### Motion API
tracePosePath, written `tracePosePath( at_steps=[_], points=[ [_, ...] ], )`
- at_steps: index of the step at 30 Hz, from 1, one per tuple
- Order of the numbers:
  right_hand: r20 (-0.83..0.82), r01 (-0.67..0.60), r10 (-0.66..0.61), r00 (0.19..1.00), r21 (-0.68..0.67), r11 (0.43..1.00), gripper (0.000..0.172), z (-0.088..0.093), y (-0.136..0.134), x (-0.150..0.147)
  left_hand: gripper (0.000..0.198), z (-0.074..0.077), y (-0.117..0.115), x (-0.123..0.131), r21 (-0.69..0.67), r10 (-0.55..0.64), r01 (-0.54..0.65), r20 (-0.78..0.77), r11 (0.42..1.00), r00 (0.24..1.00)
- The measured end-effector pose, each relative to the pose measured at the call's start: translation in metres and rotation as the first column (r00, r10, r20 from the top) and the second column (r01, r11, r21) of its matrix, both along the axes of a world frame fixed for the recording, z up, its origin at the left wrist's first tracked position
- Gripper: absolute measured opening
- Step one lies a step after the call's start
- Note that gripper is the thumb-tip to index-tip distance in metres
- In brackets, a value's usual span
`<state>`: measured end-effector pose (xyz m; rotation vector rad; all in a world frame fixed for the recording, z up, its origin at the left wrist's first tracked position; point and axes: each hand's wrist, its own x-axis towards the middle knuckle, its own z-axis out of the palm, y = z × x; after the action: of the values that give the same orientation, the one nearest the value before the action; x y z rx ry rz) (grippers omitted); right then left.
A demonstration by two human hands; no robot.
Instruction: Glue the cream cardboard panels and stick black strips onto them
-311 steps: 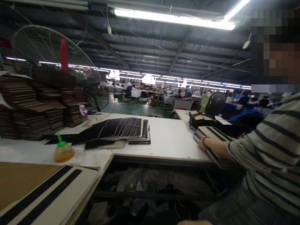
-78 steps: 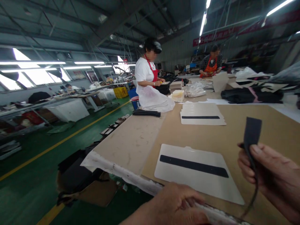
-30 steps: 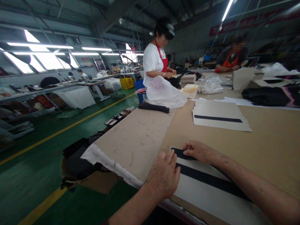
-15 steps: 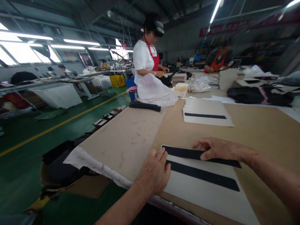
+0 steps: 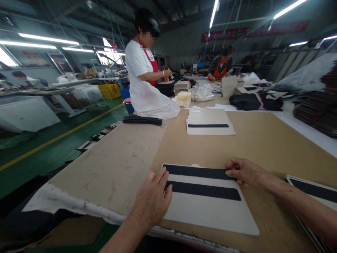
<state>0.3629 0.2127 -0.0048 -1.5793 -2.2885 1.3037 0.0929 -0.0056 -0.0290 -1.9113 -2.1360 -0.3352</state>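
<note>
Flatly, left hand (image 5: pixel 152 200) pins panel (image 5: pixel 210 214) edge; right hand (image 5: pixel 246 172) presses strip (image 5: pixel 195 172) end.

The cream panel (image 5: pixel 207 211) carries two black strips (image 5: pixel 196 172); the counter (image 5: pixel 263 140) is brown; a person's apron (image 5: pixel 154 68) is red; the floor (image 5: pixel 52 147) is green with a yellow line.

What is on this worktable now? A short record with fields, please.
Left hand: flat on the left end of the white panel, fingertips by the lower strip
Right hand: fingertips press the right end of the upper strip
Panel: flat on the brown table, both black strips running across it
Behind: stack of white panels, one strip on top
Nearby: person in a red apron at the table's left side
</note>
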Motion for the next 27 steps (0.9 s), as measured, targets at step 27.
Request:
tracePosePath(
  at_steps=[27],
  points=[
    [0.121,-0.096,0.071,0.990,0.213,0.972,0.008,-0.007,0.002,0.002,0.041,-0.003,-0.001,-0.003,0.013,-0.016,0.016,-0.010,1.000,1.000]
  ],
)
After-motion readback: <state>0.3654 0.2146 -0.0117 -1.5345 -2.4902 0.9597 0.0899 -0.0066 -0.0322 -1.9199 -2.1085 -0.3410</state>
